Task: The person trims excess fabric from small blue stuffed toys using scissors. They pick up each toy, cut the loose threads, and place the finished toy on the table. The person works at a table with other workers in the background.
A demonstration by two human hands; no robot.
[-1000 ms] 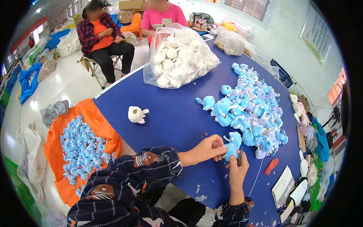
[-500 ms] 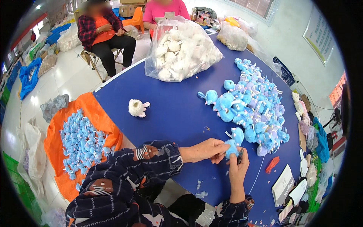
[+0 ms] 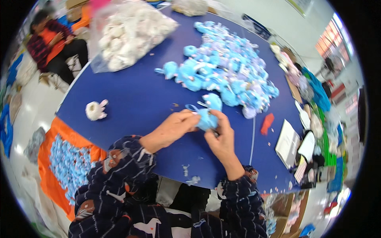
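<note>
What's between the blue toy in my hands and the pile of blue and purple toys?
In the head view, another blue toy lies between the held toy and the pile, close to the pile's edge.

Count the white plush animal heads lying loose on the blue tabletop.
1: the white plush animal head sits near the left edge of the blue tabletop, left of the person's left hand. More white pieces fill the clear plastic bag; any behind it would be hidden.
</note>
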